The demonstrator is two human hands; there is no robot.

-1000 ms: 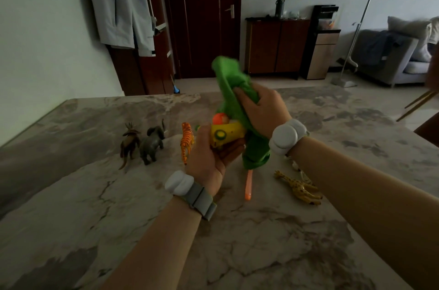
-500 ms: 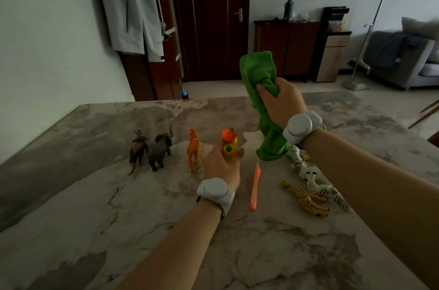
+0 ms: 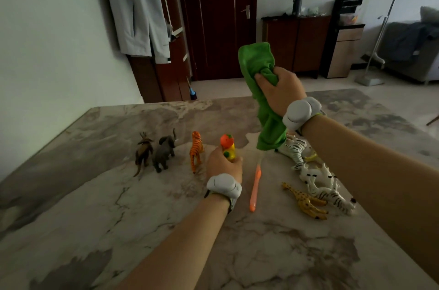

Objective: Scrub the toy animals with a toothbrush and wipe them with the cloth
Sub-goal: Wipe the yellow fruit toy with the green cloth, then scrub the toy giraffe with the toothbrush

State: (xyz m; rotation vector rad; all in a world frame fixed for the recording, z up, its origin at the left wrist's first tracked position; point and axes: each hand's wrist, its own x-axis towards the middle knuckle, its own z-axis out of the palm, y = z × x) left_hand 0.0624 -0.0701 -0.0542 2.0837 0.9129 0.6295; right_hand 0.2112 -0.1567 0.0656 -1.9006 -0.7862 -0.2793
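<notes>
Left hand lowered its gripped yellow toy; right hand pulled the clutched cloth away.

No words, numbers or signs can be read anywhere. The yellow toy, just right of the tiger toy, has a round green mark on it. The mark is too small and blurry to read.

In hands: green cloth, yellow toy
</notes>
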